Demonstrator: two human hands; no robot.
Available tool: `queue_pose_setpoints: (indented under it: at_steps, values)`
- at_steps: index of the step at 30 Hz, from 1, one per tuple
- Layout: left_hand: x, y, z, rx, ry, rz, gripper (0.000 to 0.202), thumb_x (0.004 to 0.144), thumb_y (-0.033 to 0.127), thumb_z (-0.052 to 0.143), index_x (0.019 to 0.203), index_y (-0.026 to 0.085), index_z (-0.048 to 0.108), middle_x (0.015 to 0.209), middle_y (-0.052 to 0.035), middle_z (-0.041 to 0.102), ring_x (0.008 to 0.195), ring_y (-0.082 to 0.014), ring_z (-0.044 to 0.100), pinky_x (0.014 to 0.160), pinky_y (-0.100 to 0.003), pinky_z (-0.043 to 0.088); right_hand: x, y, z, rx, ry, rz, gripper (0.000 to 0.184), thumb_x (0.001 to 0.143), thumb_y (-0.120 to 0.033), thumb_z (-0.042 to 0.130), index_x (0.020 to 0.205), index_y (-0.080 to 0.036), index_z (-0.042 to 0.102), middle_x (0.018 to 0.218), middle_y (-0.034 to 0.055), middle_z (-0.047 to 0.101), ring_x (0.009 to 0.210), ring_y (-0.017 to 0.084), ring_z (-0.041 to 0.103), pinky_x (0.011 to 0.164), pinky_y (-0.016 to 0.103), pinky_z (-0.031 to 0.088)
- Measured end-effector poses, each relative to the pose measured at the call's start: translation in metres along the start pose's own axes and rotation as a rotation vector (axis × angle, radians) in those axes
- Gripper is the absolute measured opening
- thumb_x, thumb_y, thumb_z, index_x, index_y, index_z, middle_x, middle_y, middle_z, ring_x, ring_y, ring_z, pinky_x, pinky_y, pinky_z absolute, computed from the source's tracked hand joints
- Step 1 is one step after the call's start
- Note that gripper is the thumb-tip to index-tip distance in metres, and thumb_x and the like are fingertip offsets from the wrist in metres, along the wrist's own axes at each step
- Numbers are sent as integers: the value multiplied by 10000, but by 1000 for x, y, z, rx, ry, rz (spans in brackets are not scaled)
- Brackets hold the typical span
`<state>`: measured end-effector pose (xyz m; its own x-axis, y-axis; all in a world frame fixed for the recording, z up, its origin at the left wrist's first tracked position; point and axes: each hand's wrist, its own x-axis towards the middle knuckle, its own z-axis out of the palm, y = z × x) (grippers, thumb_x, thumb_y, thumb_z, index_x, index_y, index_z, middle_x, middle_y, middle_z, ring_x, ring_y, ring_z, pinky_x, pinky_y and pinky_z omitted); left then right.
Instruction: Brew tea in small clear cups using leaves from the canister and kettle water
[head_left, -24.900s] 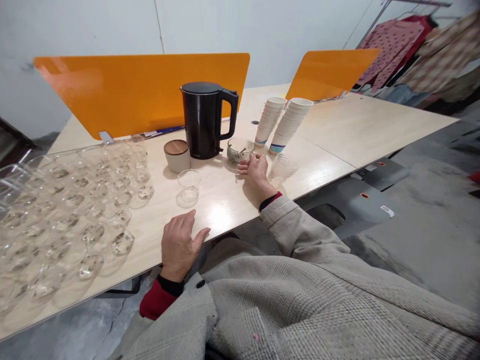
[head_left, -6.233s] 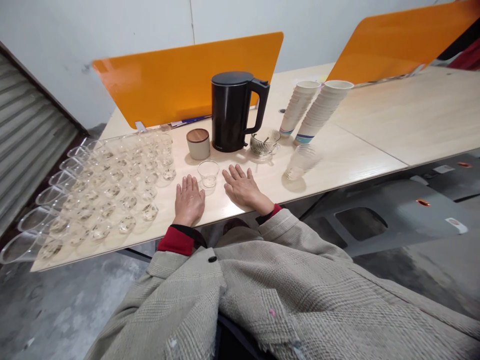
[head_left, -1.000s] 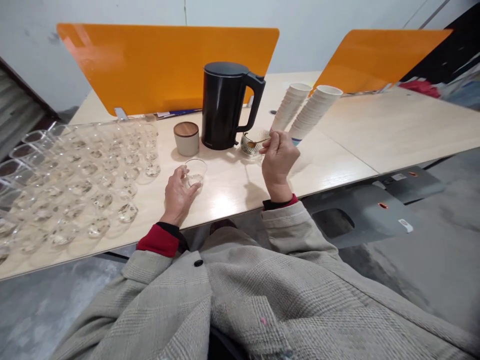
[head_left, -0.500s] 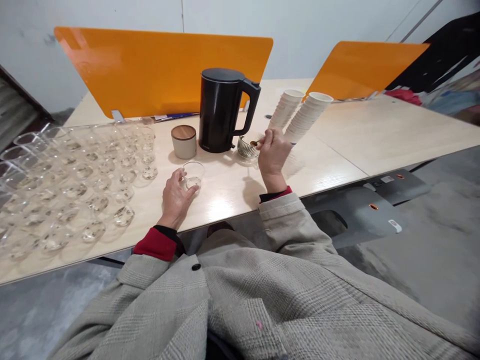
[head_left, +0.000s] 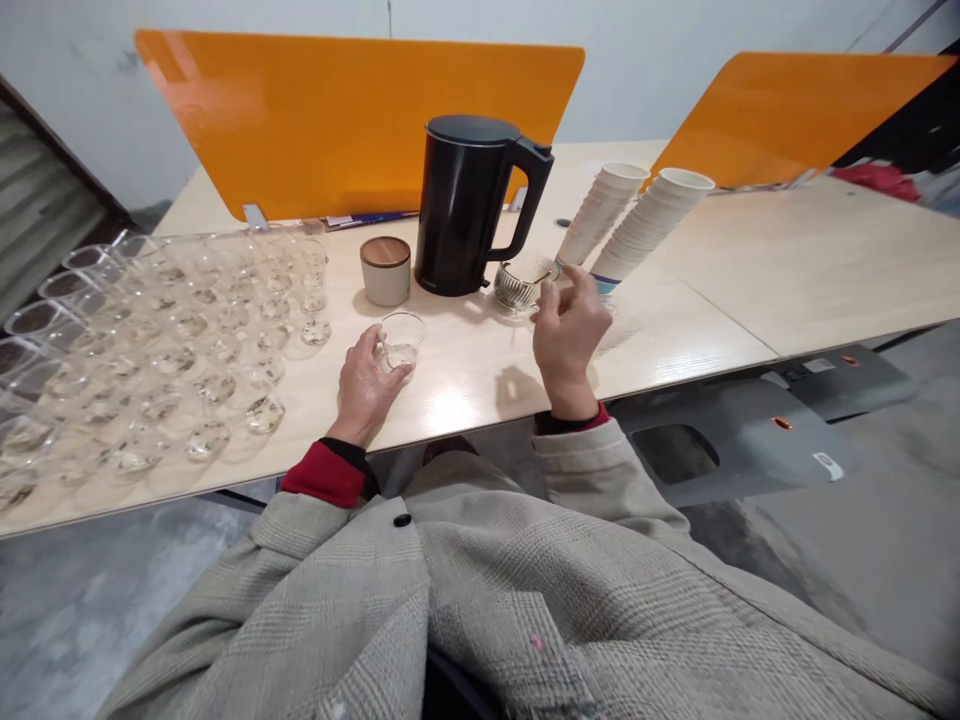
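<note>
Near surface (head_left: 465, 375) front edge, L hand (head_left: 365, 378) cups glass (head_left: 401, 340). R hand (head_left: 571, 330) is pinched at spoon (head_left: 541, 269) by bowl (head_left: 516, 287); can't tell if gripping. Risk: spoon contents may spill btwn bowl & glass; sleeve could clip kettle (head_left: 469, 205). Room: bare strip front-centre & right; glasses (head_left: 187, 350) crowd left edge.

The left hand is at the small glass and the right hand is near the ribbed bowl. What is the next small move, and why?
Probably the right hand should lift the spoon from the ribbed bowl and bring it over the small glass. The spoon handle points at its fingertips, and the left hand is curled around the glass on the table.
</note>
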<state>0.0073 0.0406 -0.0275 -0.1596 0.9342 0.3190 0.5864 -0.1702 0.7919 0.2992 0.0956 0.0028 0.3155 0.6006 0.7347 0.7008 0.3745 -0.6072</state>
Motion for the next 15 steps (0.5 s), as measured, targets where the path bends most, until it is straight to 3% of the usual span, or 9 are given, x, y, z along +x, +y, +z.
queue_pose_setpoints:
  at_steps: [2,5,8,10,12,15]
  values:
    - [-1,-2,0,5,-5,12,765,743,249,820,1461,262,559,1403,-107,718,1258,-319,680,1143,-526,524,-21,-16,1,41,-7,35,434,1075,-486,538,1354,-177,662,777,-1,713,679,193,683,816,395,579]
    - [-2,-3,-1,42,-8,20,714,753,242,774,1440,265,582,1384,-101,733,1267,-323,683,1141,-525,530,-47,-37,15,146,-233,54,404,1060,-394,509,1341,-164,687,896,50,788,742,202,733,828,387,599]
    - [-3,-3,-2,87,-1,21,631,761,265,752,1380,259,634,1316,-95,766,1250,-328,702,1123,-515,547,-60,-50,31,212,-572,46,405,1020,-298,485,1315,-160,726,1211,128,814,1073,236,771,998,404,593]
    - [-4,-4,-2,88,-2,18,635,754,265,754,1379,231,645,1296,-113,777,1249,-332,713,1119,-506,554,-63,-57,37,196,-739,17,404,1020,-285,471,1297,-188,748,1365,118,774,1263,245,712,1117,411,538]
    - [-4,-5,-2,76,-8,15,648,750,262,759,1387,216,647,1292,-124,783,1248,-334,723,1122,-507,555,-62,-64,39,178,-824,-26,394,1036,-290,451,1263,-207,762,1370,96,774,1273,246,694,1143,402,507]
    - [-3,-6,-1,62,-5,10,633,754,257,769,1376,228,659,1291,-117,790,1242,-334,732,1125,-516,559,-61,-72,41,187,-866,-82,375,1057,-301,426,1142,-201,777,1218,85,813,1125,237,719,1073,368,512]
